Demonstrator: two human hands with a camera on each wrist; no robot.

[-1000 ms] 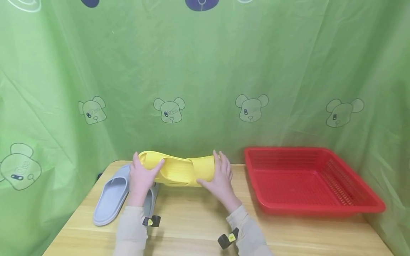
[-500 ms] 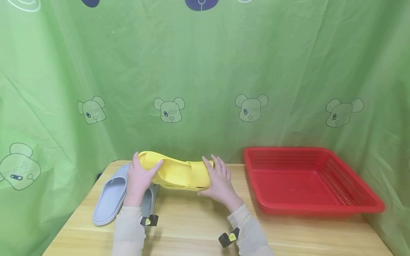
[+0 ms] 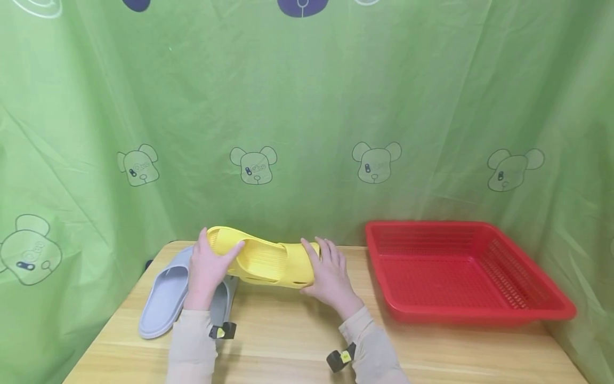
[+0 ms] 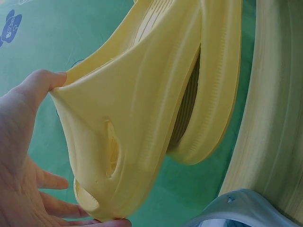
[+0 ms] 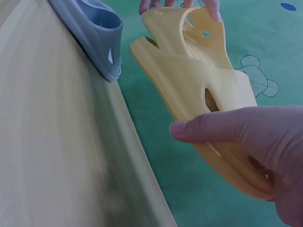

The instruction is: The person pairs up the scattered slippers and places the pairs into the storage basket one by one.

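Note:
A pair of yellow slippers (image 3: 261, 258) is held up off the table, nested together with toes at opposite ends. My left hand (image 3: 207, 274) grips the left end. In the left wrist view, its thumb presses the strap edge of one slipper (image 4: 128, 109) while the fingers spread round the toe. My right hand (image 3: 332, 277) holds the right end, the thumb (image 5: 208, 126) lying across the strap in the right wrist view. Behind my left forearm, a grey-blue slipper (image 3: 221, 304) is partly hidden; its mate (image 3: 165, 298) lies to the left on the table.
A red plastic basket (image 3: 446, 274) with slatted walls stands on the right of the wooden table (image 3: 283, 341). A green curtain (image 3: 307, 106) printed with bear heads hangs behind the table and along both sides.
My right hand has shifted slightly left and down, and the right end of the yellow slippers has dipped with it. The left hand has barely moved.

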